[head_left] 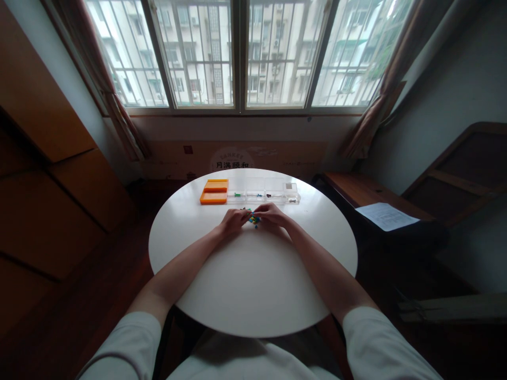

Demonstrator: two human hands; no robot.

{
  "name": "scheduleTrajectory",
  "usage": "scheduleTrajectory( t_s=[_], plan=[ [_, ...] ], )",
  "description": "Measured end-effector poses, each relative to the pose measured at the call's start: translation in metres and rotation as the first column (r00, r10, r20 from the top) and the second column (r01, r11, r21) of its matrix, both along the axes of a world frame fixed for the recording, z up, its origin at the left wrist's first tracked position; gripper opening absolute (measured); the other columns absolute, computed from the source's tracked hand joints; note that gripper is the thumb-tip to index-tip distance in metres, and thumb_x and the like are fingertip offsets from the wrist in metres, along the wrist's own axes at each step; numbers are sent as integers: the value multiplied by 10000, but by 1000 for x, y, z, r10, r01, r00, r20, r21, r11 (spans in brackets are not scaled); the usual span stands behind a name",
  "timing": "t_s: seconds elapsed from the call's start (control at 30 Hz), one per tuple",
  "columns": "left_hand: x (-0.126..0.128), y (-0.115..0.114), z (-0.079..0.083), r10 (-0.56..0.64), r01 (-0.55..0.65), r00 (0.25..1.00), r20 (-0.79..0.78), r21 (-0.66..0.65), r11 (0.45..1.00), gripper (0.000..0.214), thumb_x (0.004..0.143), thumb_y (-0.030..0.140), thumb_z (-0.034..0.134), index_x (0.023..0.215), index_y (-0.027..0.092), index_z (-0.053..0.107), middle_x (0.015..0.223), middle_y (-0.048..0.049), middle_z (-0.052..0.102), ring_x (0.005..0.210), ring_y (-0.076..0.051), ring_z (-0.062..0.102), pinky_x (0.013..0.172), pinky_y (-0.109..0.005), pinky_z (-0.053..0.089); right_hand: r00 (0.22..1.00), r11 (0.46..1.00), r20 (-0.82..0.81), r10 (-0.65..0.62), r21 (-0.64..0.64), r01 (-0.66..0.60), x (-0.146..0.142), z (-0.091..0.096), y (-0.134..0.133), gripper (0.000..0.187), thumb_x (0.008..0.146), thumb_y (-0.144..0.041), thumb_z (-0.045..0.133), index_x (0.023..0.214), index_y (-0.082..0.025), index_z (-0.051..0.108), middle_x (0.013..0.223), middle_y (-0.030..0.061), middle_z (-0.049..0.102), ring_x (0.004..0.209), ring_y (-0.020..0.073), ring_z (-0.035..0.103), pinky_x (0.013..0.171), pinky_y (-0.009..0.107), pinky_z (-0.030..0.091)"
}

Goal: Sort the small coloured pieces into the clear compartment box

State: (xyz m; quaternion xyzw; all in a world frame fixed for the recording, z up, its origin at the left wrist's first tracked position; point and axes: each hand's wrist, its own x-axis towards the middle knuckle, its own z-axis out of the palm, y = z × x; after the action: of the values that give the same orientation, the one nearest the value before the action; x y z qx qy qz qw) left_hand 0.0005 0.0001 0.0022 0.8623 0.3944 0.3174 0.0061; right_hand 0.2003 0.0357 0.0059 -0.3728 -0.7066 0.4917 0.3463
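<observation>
Pieces (pixel 254 219) are lying heaped on the table (pixel 253 285), between the left hand (pixel 234 218) and right hand (pixel 272 213), just by both hands' fingertips, neither clearly nearer. Both are showing bent fingers; from here I can't tell whether they're gripping any.

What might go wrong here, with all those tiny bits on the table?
Loose pieces lie on the smooth table between the left hand and right hand, so a stray finger could knock one away. The clear boxes just beyond look open, with small bits inside; a bump might spill or mix them.
</observation>
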Motion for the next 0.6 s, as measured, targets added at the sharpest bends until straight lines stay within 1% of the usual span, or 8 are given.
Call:
scheduleTrajectory(
  t_s=[0.23, 0.4, 0.6],
  plan=[
    [1, 0, -1, 9, -9, 1000, 0, 1, 1000, 308, 884, 378, 423, 985, 213, 662, 781, -41, 689, 667, -137, 615, 601, -202, 385, 1000, 1000, 18, 12, -11, -12, 1, 4, -3, 404, 586, -432, 714, 824, -106, 705, 695, 53, 655, 575, 111, 526, 521, 228, 388],
    [1, -1, -1, 9, -9, 1000, 2, 0, 1000, 306, 885, 374, 423, 1008, 219, 657, 821, -48, 692, 702, -149, 625, 626, -211, 399, 1000, 999, 2, 20, -27, -20, 0, 5, -4, 386, 579, -421, 722, 810, -113, 702, 690, 46, 650, 576, 110, 523, 524, 226, 388],
    [1, -1, -1, 11, -11, 1000, -3, -14, 1000, 301, 884, 364, 429, 1006, 213, 658, 801, -48, 690, 691, -147, 622, 615, -208, 397, 1000, 1000, 2, 15, -14, -15, 0, 5, -5, 380, 570, -428, 723, 790, -119, 700, 692, 37, 650, 587, 111, 524, 546, 233, 385]
  ],
)
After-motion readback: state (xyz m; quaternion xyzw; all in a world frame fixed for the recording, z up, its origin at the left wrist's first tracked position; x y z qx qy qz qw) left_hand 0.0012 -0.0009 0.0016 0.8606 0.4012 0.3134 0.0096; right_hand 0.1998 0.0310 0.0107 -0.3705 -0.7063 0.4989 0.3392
